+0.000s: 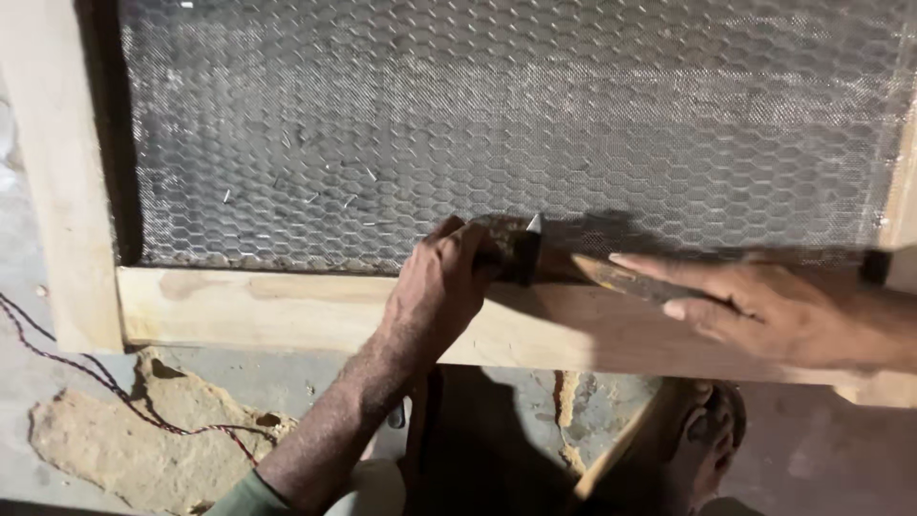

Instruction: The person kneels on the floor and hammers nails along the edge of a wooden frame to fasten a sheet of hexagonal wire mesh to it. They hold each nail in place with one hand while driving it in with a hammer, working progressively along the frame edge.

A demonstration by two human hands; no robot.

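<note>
A pale wooden frame [287, 311] holds hexagonal wire mesh [497, 124] backed by fine screen. My left hand [437, 289] rests on the bottom rail, its fingertips pinched at the mesh's lower edge; whatever they pinch is too small to see. My right hand [769, 311] comes in from the right, fingers stretched along the worn wooden handle of a hammer [531, 250]. The hammer's dark metal head sits against the mesh edge, touching my left fingers.
The frame's left upright [62, 172] stands on a grey concrete floor with a broken sandy patch [124, 449]. A twisted red and black wire [86, 377] runs across the floor at left. A foot in a sandal [709, 441] shows below the rail.
</note>
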